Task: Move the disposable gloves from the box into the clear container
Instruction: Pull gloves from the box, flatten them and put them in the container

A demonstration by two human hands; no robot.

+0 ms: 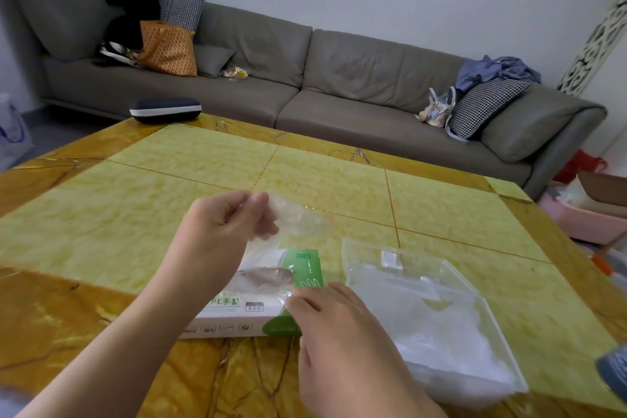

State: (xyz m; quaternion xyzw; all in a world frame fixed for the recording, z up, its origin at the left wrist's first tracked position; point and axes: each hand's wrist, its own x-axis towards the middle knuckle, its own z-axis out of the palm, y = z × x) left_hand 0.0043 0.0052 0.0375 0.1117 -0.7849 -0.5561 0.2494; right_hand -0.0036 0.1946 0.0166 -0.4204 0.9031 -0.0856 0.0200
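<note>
On the yellow-tiled desk (339, 187), near its front edge, sits the white-and-green glove box (268, 312), lying flat with its top slot facing up. Directly at 3 o'clock from it, just beside and perhaps touching, lies the clear container (475, 285), open-topped, with a white filmy heap already inside toward its near end.

Left hand (224, 224): raised above the box at 12 o'clock, thumb and fingertips pinched together on a thin transparent glove (298, 219). The film trails down from the pinch toward the slot; whether its tail is free of the box I cannot tell.

Right hand (339, 326): fingers fairly straight, resting on the green right end of the box, pinning it down. It holds nothing.

Handling notes, judged by look. The glove is featherweight film, limp, no stiffness at all; it crumples and drifts and likely clings to skin and to its neighbours. One pull may drag a second sheet along. A fingertip pinch at an edge or cuff seems enough; a hard squeeze adds nothing, and a sharp tug could stretch it. The box looks light too, so it would lift with the pull unless held. Once over the container at 3 o'clock, the film may stick to the fingers instead of dropping.

Beyond the desk at 12 o'clock, a grey sofa (339, 78); at 10 o'clock on the desk's far corner, a dark case (166, 109).
</note>
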